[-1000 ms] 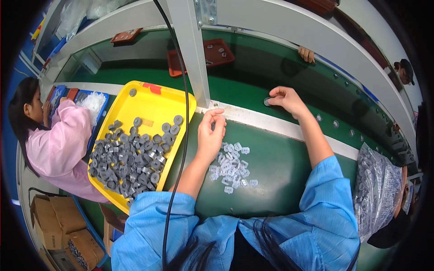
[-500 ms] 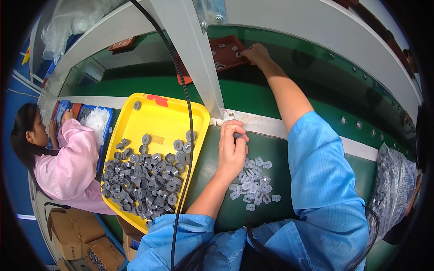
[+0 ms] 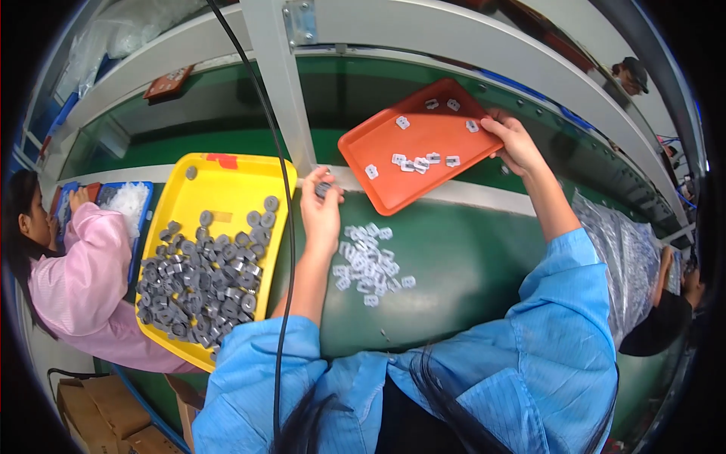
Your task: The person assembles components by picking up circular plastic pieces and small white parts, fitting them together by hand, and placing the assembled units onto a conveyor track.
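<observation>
My right hand grips the right end of a shallow orange-red tray, which is raised and tilted. Several small whitish plastic pieces lie scattered in that tray. In the fingers of my left hand is a small grey round plastic part, partly covered by the fingers. A loose pile of translucent plastic pieces lies on the green table between my forearms. Left of my left hand stands a yellow tray heaped with grey round plastic parts.
A grey frame post rises behind the yellow tray, and a black cable hangs in front. Beyond the pale ledge runs a green belt surface with another red tray. A co-worker in pink sits left. A clear plastic bag stands right.
My right hand has drawn the orange-red tray from the green belt surface toward me, over the pale ledge. My left hand still holds the grey part. The view has shifted to the right.
</observation>
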Tool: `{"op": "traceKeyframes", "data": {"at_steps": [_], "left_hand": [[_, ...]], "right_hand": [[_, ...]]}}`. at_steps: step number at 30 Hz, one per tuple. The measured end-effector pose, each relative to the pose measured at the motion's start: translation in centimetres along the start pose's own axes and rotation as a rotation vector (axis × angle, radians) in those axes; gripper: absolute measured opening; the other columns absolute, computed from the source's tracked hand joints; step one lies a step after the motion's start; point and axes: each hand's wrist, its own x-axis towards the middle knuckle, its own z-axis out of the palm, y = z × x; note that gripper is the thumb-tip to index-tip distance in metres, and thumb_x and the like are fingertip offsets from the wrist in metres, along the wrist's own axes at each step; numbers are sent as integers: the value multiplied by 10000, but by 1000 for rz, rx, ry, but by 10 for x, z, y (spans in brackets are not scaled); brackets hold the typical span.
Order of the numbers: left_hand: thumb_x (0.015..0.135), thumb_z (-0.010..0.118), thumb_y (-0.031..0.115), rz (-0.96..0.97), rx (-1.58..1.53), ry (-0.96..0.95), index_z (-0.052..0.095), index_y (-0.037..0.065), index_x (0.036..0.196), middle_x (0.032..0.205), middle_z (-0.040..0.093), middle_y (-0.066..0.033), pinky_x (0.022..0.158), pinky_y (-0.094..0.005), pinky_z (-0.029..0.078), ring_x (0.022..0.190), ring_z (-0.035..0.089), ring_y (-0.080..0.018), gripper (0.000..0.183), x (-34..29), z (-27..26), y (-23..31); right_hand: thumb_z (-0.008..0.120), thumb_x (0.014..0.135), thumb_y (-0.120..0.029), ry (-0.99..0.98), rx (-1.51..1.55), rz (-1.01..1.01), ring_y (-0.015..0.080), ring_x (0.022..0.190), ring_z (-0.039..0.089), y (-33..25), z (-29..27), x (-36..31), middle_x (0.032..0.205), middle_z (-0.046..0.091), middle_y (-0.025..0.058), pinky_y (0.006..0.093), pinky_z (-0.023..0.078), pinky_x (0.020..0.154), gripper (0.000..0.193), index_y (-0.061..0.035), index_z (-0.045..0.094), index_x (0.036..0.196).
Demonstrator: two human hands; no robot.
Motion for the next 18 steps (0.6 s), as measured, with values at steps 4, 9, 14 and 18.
{"op": "traceKeyframes", "data": {"at_steps": [4, 9, 14, 18], "left_hand": [[916, 540, 95, 53, 68, -6, 506, 23, 1180, 1004, 534, -58, 776, -245, 469, 841, 553, -113, 275, -3, -2, -2], [937, 519, 263, 99, 268, 59, 553, 36, 1136, 938, 607, -76, 756, -286, 462, 819, 583, -150, 304, -7, 2, -10], [962, 448, 331, 61, 196, 35, 568, 26, 1110, 838, 612, -60, 711, -296, 468, 749, 581, -142, 359, -8, 1, 1], [977, 391, 360, 32, 120, 26, 582, 8, 1062, 868, 605, -60, 712, -279, 455, 740, 568, -134, 410, -6, -3, 7]], "right_hand": [[578, 907, -195, -11, -99, -143, 56, 703, 587, -30, 11, -50, 835, 629, 19, 196, 451, 545, 215, -69, 539, 1078], [572, 903, -152, -38, -344, -371, 46, 772, 565, -57, 45, -81, 870, 634, 13, 204, 451, 665, 207, -36, 549, 1073], [545, 900, -86, -42, -630, -695, 82, 819, 589, -82, 96, -109, 889, 641, 31, 238, 480, 733, 222, -14, 590, 1105], [587, 807, 26, -65, -1008, -1134, 280, 793, 648, -90, 123, -146, 913, 649, 146, 317, 530, 686, 290, -42, 629, 1086]]}}
